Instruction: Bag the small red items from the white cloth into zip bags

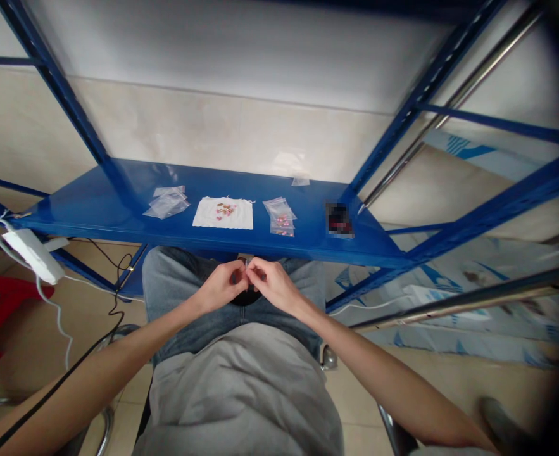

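Note:
Over my lap, just in front of the shelf edge, my left hand (223, 285) and my right hand (275, 286) meet with fingertips pinched together. Whatever they pinch is too small and blurred to name. Beyond them on the blue shelf lies a white cloth pouch (203, 214) with small pink and brown beads (225, 211) on it. To its right, clear zip bags (275, 208) hold pink pieces (282, 221). A pile of clear plastic bags (168, 201) lies to the left of the pouch.
A pixelated dark item (339, 220) is at the right end of the blue shelf (232, 238). One clear bag (301, 181) lies near the back edge. A white power strip (33, 254) with cables hangs at the left. Blue posts (388, 145) frame the shelf.

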A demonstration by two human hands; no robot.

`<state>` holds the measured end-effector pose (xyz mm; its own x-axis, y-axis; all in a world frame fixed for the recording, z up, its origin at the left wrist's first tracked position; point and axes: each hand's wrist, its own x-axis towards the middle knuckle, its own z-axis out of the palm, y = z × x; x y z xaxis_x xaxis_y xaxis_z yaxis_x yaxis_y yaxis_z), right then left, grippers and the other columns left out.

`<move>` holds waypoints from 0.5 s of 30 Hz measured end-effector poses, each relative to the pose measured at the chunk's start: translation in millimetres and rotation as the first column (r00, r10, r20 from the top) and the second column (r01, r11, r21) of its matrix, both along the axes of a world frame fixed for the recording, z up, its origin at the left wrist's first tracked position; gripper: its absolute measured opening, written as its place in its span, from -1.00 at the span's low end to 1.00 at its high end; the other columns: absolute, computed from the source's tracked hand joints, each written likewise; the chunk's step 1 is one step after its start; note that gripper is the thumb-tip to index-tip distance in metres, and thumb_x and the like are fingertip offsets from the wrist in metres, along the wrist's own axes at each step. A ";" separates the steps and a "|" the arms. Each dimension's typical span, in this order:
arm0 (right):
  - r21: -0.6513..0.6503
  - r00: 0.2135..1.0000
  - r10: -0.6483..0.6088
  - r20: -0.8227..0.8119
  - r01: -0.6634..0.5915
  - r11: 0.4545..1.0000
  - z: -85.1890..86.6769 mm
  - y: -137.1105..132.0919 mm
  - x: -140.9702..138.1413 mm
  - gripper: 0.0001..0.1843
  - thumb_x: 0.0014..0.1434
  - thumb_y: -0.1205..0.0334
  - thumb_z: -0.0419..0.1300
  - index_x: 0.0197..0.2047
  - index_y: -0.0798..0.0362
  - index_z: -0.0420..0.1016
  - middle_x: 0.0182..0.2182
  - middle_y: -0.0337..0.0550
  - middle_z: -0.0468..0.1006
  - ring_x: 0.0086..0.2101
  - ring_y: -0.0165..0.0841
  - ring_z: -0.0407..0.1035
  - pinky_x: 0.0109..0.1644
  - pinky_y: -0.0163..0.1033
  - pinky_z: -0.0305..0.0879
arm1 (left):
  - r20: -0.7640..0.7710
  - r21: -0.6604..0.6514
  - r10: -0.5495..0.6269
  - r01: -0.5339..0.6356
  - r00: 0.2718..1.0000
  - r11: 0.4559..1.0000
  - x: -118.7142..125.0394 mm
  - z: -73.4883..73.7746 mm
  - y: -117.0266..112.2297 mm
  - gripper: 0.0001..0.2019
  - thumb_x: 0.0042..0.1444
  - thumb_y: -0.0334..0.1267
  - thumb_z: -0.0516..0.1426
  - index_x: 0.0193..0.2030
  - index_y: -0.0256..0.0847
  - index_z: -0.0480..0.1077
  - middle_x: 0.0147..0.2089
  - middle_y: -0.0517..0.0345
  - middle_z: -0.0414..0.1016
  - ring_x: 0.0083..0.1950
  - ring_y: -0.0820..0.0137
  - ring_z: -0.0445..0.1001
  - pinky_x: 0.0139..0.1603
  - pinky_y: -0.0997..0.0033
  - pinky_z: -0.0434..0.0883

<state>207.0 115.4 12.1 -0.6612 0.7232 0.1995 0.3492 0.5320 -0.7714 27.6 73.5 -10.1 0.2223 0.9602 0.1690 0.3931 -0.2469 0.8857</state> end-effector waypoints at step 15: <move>0.142 0.993 -0.061 0.104 0.046 0.989 -2.3 2.5 -2.0 -0.82 0.12 0.39 0.15 -0.50 0.04 0.29 -0.59 -0.30 0.41 -0.55 -0.46 0.25 -0.43 -0.35 0.03 | -0.516 0.254 0.163 -0.032 0.841 0.967 4.2 16.1 -12.4 -0.89 0.15 -0.40 0.07 -0.39 -0.18 0.32 -0.34 0.13 0.44 -0.32 0.35 0.37 -0.31 0.42 0.17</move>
